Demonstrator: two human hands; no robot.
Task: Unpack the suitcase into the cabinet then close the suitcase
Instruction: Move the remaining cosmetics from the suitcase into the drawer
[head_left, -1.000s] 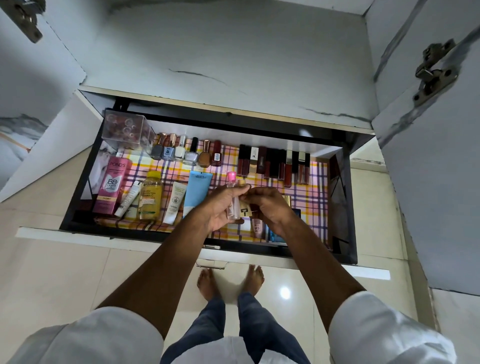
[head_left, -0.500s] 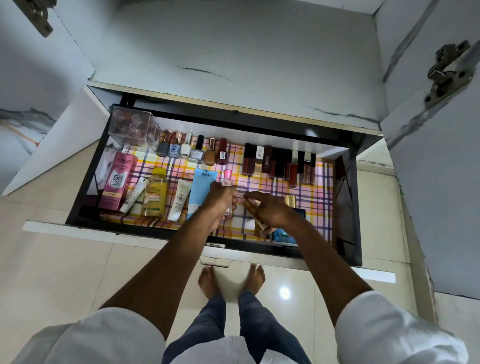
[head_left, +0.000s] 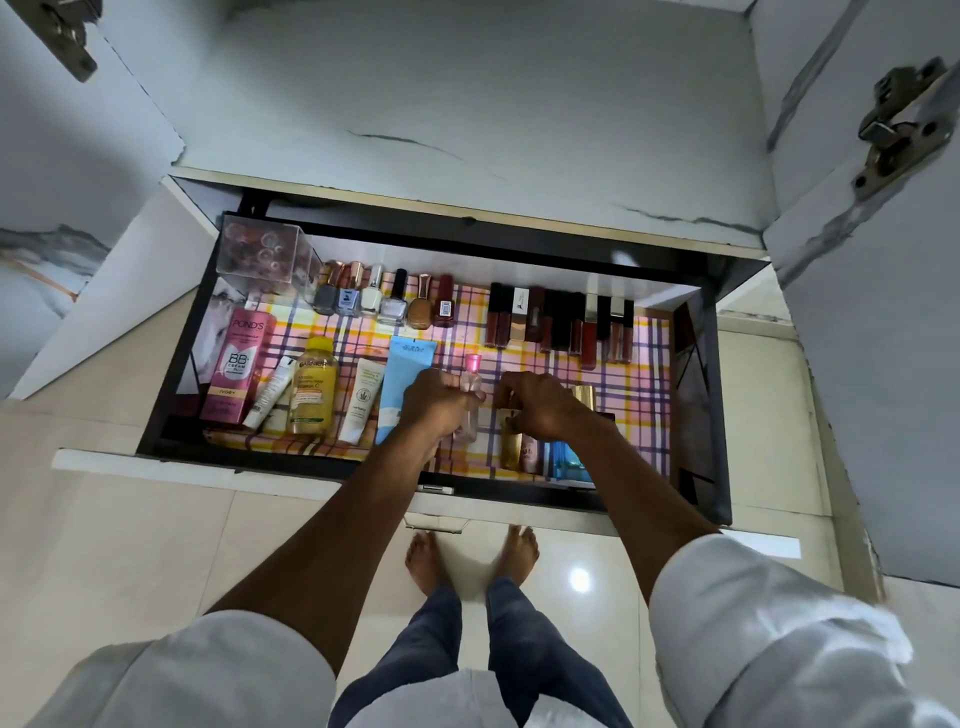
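The cabinet's black drawer (head_left: 171, 364) stands pulled out, lined with a pink and yellow checked sheet. My left hand (head_left: 439, 402) grips a clear bottle with a pink cap (head_left: 471, 371) over the drawer's middle. Just right of it, my right hand (head_left: 543, 405) pinches the top of a gold bottle (head_left: 511, 447) that lies on the liner. A pink item and a blue item (head_left: 563, 460) sit beside the gold bottle, partly hidden by my right forearm. No suitcase is in view.
Nail polish bottles (head_left: 382, 301) and dark lipsticks (head_left: 561, 319) line the drawer's back. A pink BB cream box (head_left: 236, 364), a yellow bottle (head_left: 311, 387), tubes (head_left: 405, 387) and a clear box (head_left: 265, 254) fill the left. Open cabinet doors with hinges (head_left: 904, 124) flank both sides.
Both hands have sunk lower into the drawer. The left hand brought the pink-capped bottle down beside the blue tube. The right hand moved down onto the gold bottle.
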